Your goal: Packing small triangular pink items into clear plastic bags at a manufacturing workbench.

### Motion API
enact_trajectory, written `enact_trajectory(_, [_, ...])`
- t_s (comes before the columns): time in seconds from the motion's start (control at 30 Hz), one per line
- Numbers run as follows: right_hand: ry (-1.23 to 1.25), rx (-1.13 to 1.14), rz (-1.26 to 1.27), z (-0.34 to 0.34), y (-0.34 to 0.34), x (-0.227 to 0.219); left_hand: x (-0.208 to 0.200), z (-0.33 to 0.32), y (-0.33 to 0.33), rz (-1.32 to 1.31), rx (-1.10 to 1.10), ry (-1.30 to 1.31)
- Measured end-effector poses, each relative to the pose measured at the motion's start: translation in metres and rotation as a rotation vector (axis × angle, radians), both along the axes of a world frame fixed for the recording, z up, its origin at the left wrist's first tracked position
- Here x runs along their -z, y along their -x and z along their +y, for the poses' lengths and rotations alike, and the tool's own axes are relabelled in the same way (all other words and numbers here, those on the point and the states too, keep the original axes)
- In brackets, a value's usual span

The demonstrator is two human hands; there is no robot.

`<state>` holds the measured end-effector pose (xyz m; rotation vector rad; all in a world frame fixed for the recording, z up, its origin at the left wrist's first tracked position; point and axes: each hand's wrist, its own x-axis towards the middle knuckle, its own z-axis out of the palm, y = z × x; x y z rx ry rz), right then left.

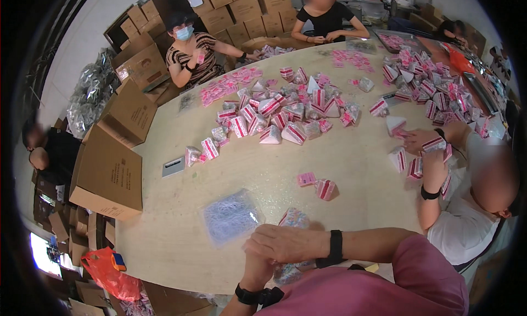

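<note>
My right hand (282, 242) reaches in from the right and lies across my left hand (259, 263), near the table's front edge. Its fingers curl down; what they hold, if anything, is hidden. The fingers of my left hand are covered by the right. Partly behind my hands shows a clear packet with multicoloured contents (295, 217); I cannot tell whether I grip it. Just left lies a clear bag of white strings (231, 216). Ahead on the table are a pink card (306, 179) and a pink-and-white striped packet (325, 189).
A large pile of striped triangular packets (293, 110) covers the table's middle, another (428, 88) its far right. Pink cards (228, 85) lie behind. A co-worker's hand (425, 140) handles packets at right; others sit across. Open cartons (107, 173) stand along the left edge.
</note>
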<state>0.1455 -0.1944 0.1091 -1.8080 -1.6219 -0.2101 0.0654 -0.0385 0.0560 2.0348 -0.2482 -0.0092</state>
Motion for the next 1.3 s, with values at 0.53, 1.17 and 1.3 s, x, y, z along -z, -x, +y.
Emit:
enact_trajectory(0.53, [0.027,-0.087,0.239,-0.004,-0.007,-0.005,-0.013,-0.013,-0.003,0.042,-0.001,0.035])
enact_trajectory(1.17, [0.155,0.207,0.230,-0.013,0.028,0.013,-0.023,-0.016,0.008,0.201,0.020,0.159])
enact_trajectory(1.3, [0.102,0.243,0.254,-0.005,0.041,0.025,-0.016,-0.003,0.010,0.753,-0.069,0.851])
